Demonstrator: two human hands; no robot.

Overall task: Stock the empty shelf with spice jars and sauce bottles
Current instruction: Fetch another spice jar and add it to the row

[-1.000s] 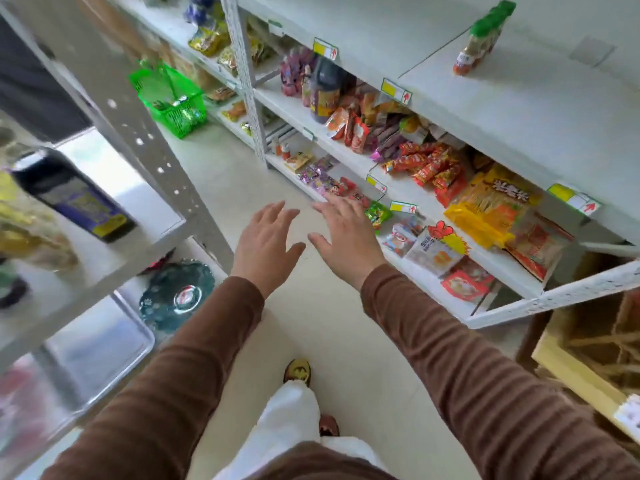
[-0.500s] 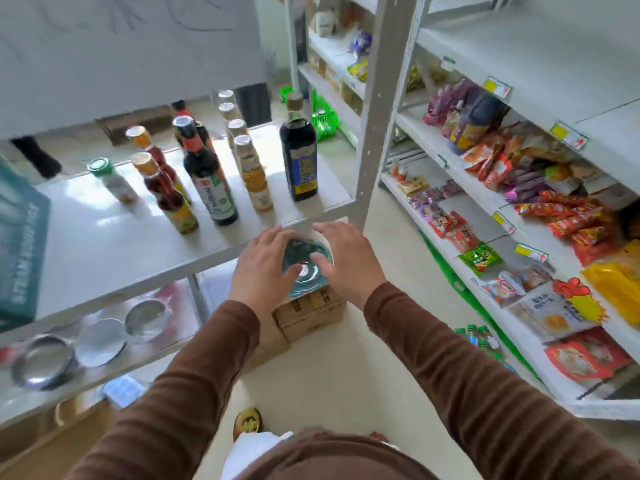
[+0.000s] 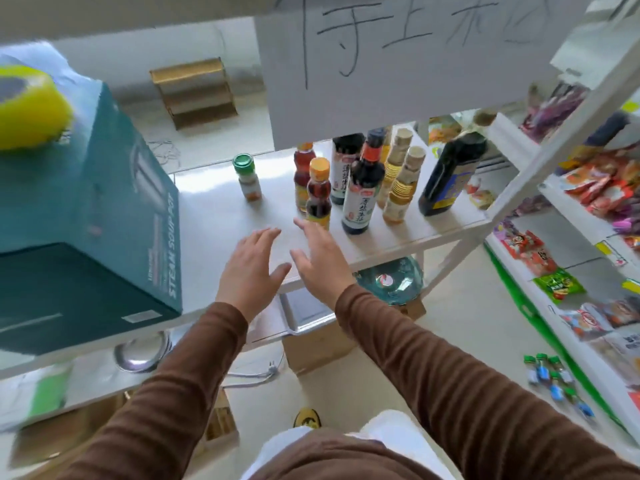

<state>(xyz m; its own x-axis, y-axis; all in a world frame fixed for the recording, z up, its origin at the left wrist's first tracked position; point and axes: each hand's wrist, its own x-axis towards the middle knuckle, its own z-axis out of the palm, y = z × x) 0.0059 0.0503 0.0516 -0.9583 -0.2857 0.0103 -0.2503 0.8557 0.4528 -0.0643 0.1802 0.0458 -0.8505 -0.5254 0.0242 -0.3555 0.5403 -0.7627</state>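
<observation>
Several sauce bottles stand on a white shelf (image 3: 221,216): a dark bottle with a red cap (image 3: 362,190), a small orange-capped bottle (image 3: 318,195), two pale vinegar bottles (image 3: 403,187) and a large dark soy bottle (image 3: 450,174). A green-capped spice jar (image 3: 247,178) stands apart to the left. My left hand (image 3: 251,268) and my right hand (image 3: 317,259) hover side by side over the shelf's front edge, fingers spread, holding nothing. The right fingertips are just short of the orange-capped bottle.
A teal soup-pot box (image 3: 104,209) fills the shelf's left part. A paper sign (image 3: 398,60) hangs above the bottles. Metal bowls (image 3: 143,353) and a tray sit on the lower shelf. Snack shelves (image 3: 588,209) run along the right; small green-capped bottles (image 3: 550,374) stand low there.
My view has swung left from the snack shelves to the bottle shelf. Both hands have moved forward and up from below the shelf edge to over its front, still holding nothing.
</observation>
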